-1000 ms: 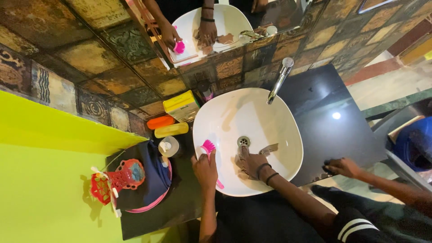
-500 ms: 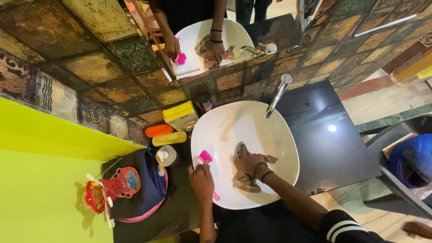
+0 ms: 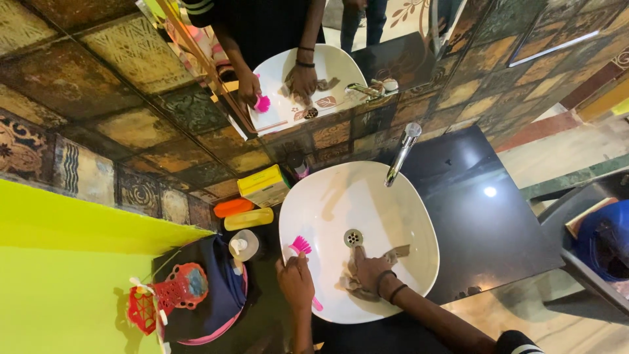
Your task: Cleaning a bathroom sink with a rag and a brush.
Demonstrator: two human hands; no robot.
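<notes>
A white square basin (image 3: pixel 400 196) sits on a black counter, its metal drain (image 3: pixel 353 237) showing at the middle. My left hand (image 3: pixel 295 282) rests on the basin's left rim, shut on a pink scrub brush (image 3: pixel 302 248) whose bristles point into the bowl. Inside the bowl, just below the drain, my right hand (image 3: pixel 373 271) presses a crumpled brown cloth (image 3: pixel 352 279) against the basin. Two dark bands circle that wrist.
A chrome tap (image 3: pixel 401 153) leans over the basin's far edge. To the left stand a yellow box (image 3: pixel 263 183), an orange (image 3: pixel 233 208) and a yellow bottle (image 3: pixel 249 218), a white dispenser (image 3: pixel 240 245) and a pink bowl with dark cloth (image 3: pixel 213 288). A mirror (image 3: pixel 308 59) hangs above. A blue bin (image 3: pixel 606 239) stands right.
My right hand has slid the cloth back toward me, uncovering the drain. The left hand with the brush has stayed on the rim. The other person's hand at right has left view.
</notes>
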